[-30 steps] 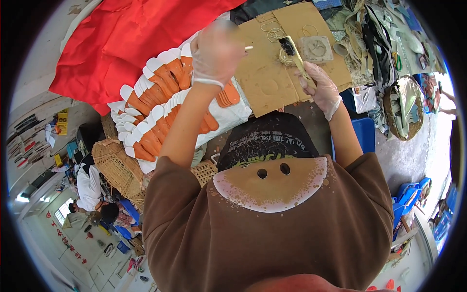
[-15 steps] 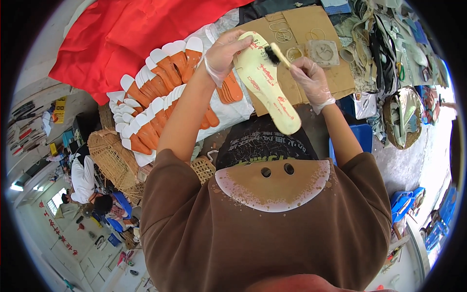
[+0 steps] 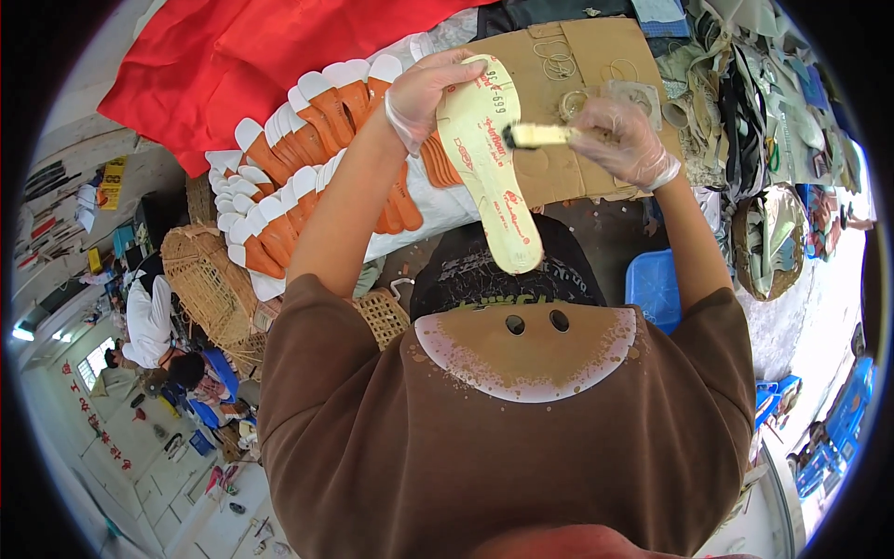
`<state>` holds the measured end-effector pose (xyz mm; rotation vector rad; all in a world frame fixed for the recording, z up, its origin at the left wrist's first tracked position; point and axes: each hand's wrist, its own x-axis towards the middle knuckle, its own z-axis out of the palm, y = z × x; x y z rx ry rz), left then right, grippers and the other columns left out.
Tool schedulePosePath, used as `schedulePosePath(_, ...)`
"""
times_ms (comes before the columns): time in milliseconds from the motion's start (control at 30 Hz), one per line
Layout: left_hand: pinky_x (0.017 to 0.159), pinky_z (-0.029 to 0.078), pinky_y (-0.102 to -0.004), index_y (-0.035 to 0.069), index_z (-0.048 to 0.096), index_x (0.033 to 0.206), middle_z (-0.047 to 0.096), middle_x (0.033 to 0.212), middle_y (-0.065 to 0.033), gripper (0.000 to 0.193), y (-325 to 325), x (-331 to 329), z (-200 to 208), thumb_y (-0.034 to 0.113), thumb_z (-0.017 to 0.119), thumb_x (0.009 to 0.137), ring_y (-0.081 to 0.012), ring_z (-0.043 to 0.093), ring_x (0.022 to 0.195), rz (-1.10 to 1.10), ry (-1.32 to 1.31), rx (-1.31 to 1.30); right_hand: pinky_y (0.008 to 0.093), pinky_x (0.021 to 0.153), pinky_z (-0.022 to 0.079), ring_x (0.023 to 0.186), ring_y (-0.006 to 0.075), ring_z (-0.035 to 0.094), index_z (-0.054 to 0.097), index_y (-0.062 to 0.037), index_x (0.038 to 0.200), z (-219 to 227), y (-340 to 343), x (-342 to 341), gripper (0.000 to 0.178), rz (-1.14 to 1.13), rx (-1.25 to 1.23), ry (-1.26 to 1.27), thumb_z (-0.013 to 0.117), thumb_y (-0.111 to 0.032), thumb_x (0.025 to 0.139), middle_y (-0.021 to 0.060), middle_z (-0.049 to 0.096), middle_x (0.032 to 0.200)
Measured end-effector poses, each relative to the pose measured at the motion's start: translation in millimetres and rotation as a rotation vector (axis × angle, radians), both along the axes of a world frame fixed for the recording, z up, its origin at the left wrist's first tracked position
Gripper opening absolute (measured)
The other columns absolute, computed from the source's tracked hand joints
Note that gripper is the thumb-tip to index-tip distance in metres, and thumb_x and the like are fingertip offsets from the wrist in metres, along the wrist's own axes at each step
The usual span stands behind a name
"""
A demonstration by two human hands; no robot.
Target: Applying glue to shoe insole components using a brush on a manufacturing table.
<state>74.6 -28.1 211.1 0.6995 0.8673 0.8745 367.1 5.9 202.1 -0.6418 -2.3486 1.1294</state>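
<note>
A pale yellow insole (image 3: 489, 158) with red print hangs slanted above my lap. Closed around its toe end is my left hand (image 3: 421, 98), in a clear thin glove, thumb on the printed face. My right hand (image 3: 626, 140), gloved likewise, grips a light-handled brush (image 3: 542, 136). The brush's dark bristles are at the insole's right edge, about mid-length; whether they touch it I cannot tell. Beyond the right hand, a glue-smeared clear container (image 3: 637, 97) stands on a sheet of cardboard (image 3: 596, 42).
Rows of orange-and-white insole pieces (image 3: 307, 130) overlap on white sheeting left of the cardboard. Red cloth (image 3: 251, 65) covers the far left. Rubber bands (image 3: 556, 61) lie on the cardboard. Scraps and a basket (image 3: 771, 240) are at right, a blue stool (image 3: 654, 289) below. Another person (image 3: 149, 321) sits far left.
My right hand has moved right and slightly down, swinging the brush from slanting to nearly level. The insole has shifted left and hangs a little steeper in my left hand.
</note>
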Motion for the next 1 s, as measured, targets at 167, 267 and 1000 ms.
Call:
schedulePosePath(167, 0.079, 0.057, -0.0325, -0.004, 0.057, 0.114, 0.068, 0.102, -0.0120, 0.027, -4.4, -13.5, 0.0, 0.017, 0.054, 0.096, -0.0187, 0.069, 0.088, 0.055, -0.075, -0.020, 0.0299, 0.059, 0.043, 0.064, 0.0170, 0.054, 0.061, -0.0021, 0.081, 9.0, -14.4, 6.9, 0.018, 0.252, -0.306, -0.074, 0.071, -0.017, 0.085, 0.0055, 0.056, 0.070)
schedulePosePath(267, 0.083, 0.055, -0.0353, -0.003, 0.058, 0.114, 0.068, 0.104, -0.0126, 0.027, -9.3, -31.1, -1.9, 0.016, 0.054, 0.095, -0.0209, 0.068, 0.090, 0.213, -0.048, -0.052, 0.0268, 0.059, 0.042, 0.067, 0.0082, 0.051, 0.061, -0.0025, 0.080, 2.6, -8.7, 33.7, 0.016, 0.310, -0.437, -0.115, 0.070, -0.015, 0.085, 0.0004, 0.054, 0.070)
schedulePosePath(1000, 0.086, 0.048, -0.0297, 0.005, 0.053, 0.092, 0.058, 0.094, -0.0064, 0.018, -76.5, 97.0, -11.7, -0.009, 0.060, 0.083, -0.0151, 0.058, 0.091, 0.879, -0.015, 0.325, 0.0253, 0.057, 0.042, 0.063, 0.0081, 0.049, 0.065, -0.0027, 0.084, -50.3, -100.5, -11.1, 0.014, -0.613, -0.028, 0.193, 0.072, -0.015, 0.084, 0.0006, 0.057, 0.070)
